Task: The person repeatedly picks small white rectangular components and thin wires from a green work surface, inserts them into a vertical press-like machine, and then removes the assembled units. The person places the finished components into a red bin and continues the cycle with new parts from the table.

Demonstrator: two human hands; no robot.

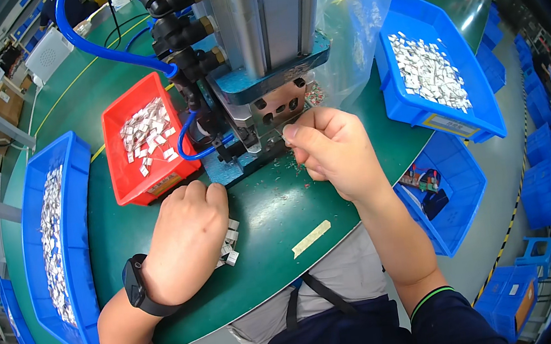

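In the head view, a glossy green table [271,272] filled the middle, with blue bins [540,191] along the right. Small white rectangular parts [231,245] lay at lower centre beside the left hand [192,230], curled, its grip hidden. The right hand [331,148] pinched tightly beside the press [277,99], upper centre; anything held was indiscernible.

Bright, cool light fills the frame, with glowing strips at upper right. Pale glare spreads across the green tabletop [268,279] near the centre; the clear bag [360,24] glints. The right hand's fingers [331,120] look sharp. Fisheye distortion bends edges toward the dark rim.
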